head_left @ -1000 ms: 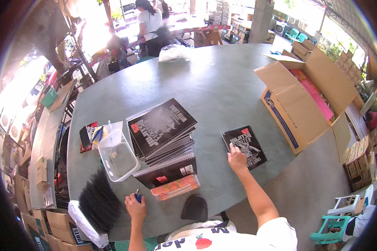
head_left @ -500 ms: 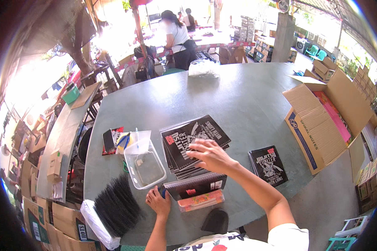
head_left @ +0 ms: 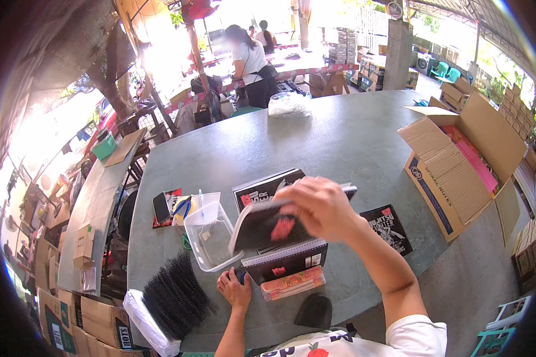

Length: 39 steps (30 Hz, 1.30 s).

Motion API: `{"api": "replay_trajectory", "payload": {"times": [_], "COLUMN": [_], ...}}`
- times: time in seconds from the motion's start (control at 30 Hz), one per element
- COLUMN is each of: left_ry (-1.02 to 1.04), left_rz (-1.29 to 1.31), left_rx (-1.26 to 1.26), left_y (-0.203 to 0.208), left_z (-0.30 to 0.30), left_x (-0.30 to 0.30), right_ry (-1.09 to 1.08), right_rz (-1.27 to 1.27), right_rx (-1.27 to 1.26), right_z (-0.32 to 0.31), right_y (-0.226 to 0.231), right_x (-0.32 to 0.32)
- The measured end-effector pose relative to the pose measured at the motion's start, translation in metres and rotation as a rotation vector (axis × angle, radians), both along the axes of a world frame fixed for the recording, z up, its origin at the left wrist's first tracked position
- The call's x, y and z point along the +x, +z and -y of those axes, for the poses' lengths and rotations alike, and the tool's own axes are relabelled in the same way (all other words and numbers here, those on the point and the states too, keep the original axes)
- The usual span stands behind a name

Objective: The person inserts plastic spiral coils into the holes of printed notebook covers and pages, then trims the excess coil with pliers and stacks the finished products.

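Observation:
Above the notebook stack, my right hand (head_left: 320, 205) grips a black-covered notebook (head_left: 259, 229) by its upper edge. The notebook is tilted and blurred by motion. Other notebooks of the stack (head_left: 259, 189) show behind it. Beside the clear plastic tub, my left hand (head_left: 235, 290) rests on the table, its fingers curled round a small dark blue object (head_left: 242, 276). Right of that hand, a spiral-bound notebook (head_left: 289, 262) stands on its long edge, coil upward. It leans by an orange-pink patterned packet (head_left: 293, 283). One more black notebook (head_left: 388, 229) lies at the right.
The plastic tub (head_left: 211, 238) stands left of the stack, near blue-handled pliers (head_left: 184, 207) and a phone (head_left: 161, 207). Black plastic coils (head_left: 175, 291) lie at the near left. An open carton (head_left: 435, 184) stands at the right. A plastic bag (head_left: 289, 105) sits at the far edge.
My right hand has taken hold of a notebook from the stack and raised it, tilting it toward me. My left hand has stayed beside the tub.

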<state>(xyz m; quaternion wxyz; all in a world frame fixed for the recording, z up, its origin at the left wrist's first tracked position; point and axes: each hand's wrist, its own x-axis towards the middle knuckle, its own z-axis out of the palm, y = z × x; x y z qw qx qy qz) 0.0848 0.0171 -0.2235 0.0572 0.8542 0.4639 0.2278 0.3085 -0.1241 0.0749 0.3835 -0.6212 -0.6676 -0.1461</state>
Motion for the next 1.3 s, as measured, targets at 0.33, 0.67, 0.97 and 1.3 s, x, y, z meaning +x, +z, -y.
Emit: {"api": "replay_trajectory", "payload": {"times": [0.33, 0.67, 0.97, 1.3], "left_ry": [0.096, 0.223, 0.23, 0.2], "left_rz": [0.143, -0.261, -0.209, 1.023], "left_rx": [-0.222, -0.206, -0.262, -0.117], "left_y": [0.077, 0.034, 0.055, 0.173], "left_z": [-0.038, -0.044, -0.03, -0.021], "left_x": [-0.069, -0.083, -0.085, -0.141], "right_ry": [-0.051, -0.018, 0.074, 0.054], "right_rz": [0.315, 0.008, 0.084, 0.094], "right_rx": [-0.142, -0.095, -0.187, -0.342], "right_z": [-0.014, -0.02, -0.033, -0.036], "right_y": [-0.085, -0.137, -0.144, -0.139], "right_x": [-0.062, -0.093, -0.098, -0.094]}}
